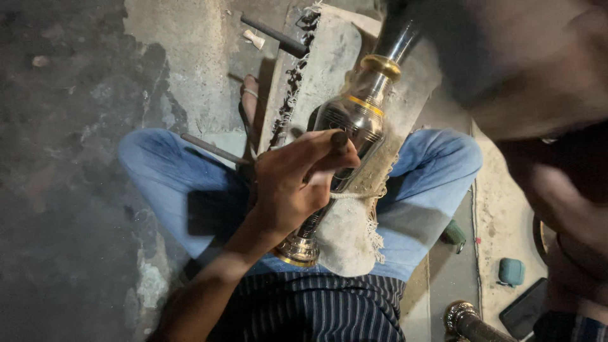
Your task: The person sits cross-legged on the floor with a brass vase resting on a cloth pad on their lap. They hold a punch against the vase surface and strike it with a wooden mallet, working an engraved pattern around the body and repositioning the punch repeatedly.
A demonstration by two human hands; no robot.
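The brass vase [354, 126] lies slanted across the lap on a grey cloth pad [345, 234], neck toward one o'clock. The left hand [291, 183] pinches a dark tool [339, 140] against its body. The right hand [570, 209] is blurred; cannot tell its grip.

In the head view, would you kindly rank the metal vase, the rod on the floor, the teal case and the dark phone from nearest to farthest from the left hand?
1. Metal vase: under the left hand, touching it, on the lap.
2. Rod: left of the hand, across the knee.
3. Teal case: on the floor, lower right.
4. Dark phone: just below the case, slightly farther.
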